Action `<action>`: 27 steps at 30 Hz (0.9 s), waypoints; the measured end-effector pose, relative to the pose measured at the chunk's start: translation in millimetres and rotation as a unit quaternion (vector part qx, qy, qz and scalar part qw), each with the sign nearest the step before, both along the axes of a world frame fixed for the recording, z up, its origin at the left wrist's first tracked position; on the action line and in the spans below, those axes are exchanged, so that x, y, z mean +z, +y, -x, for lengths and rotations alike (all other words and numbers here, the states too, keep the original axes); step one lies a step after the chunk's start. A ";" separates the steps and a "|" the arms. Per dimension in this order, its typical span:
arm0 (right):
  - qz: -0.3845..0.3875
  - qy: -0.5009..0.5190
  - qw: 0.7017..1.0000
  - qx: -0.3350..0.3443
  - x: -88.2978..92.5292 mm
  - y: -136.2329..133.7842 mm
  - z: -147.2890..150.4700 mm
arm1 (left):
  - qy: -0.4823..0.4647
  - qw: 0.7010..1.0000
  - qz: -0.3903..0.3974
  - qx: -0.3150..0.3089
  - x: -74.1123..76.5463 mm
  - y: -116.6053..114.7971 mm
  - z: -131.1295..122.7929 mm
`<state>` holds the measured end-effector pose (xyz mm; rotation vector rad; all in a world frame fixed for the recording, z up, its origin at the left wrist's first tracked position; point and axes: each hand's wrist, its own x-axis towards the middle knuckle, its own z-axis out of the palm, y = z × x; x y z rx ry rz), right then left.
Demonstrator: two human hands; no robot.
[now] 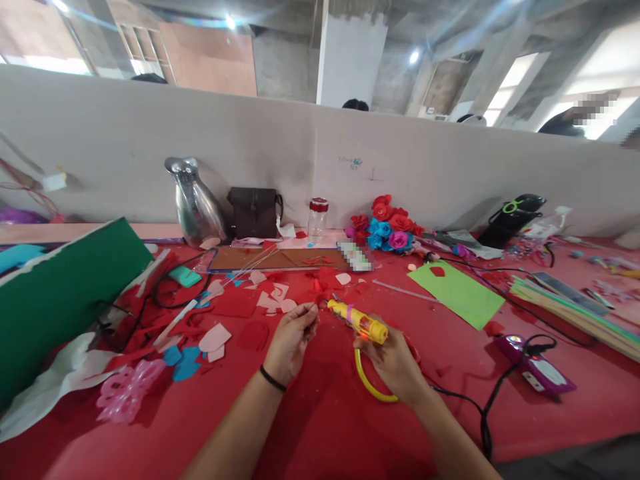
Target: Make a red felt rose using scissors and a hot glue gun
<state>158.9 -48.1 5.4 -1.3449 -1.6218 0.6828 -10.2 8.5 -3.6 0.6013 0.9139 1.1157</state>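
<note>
Red tabletop [320, 433] is stretching below a pale partition [240, 140], and paper scraps [215, 339] are littering its left half; the yellow glue gun [357, 321] is hanging over its middle, the nozzle pointing toward the left hand [290, 343]. The right hand [393, 363] is wrapping its fingers around the gun's body, though the trigger is hiding from view; the left thumb and fingertips are pressing together just beside the nozzle — whether they are pinching anything small, I cannot tell. A burn is looking like the chief risk, since the tip is lying so near those bare fingertips; a black cord [485, 427] is running from near the right wrist to a purple power strip [545, 375], and a snag there could be jerking the nozzle sideways; dripping glue could be sticking scraps to the table.
</note>
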 end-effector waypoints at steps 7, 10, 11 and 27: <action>-0.021 -0.013 1.000 0.000 5.1 0.9 3.1 | -0.007 1.000 -0.012 -0.012 -0.2 -0.1 0.1; -0.018 -0.029 0.999 -0.005 4.9 0.5 3.1 | -0.008 1.000 -0.005 -0.012 0.4 -0.5 0.5; -0.019 -0.035 0.999 -0.007 4.6 0.3 3.2 | -0.008 1.000 -0.004 -0.012 0.6 -0.7 0.6; -0.024 -0.047 0.998 -0.022 5.5 0.3 2.0 | -0.029 0.999 -0.004 -0.026 0.3 -0.5 1.0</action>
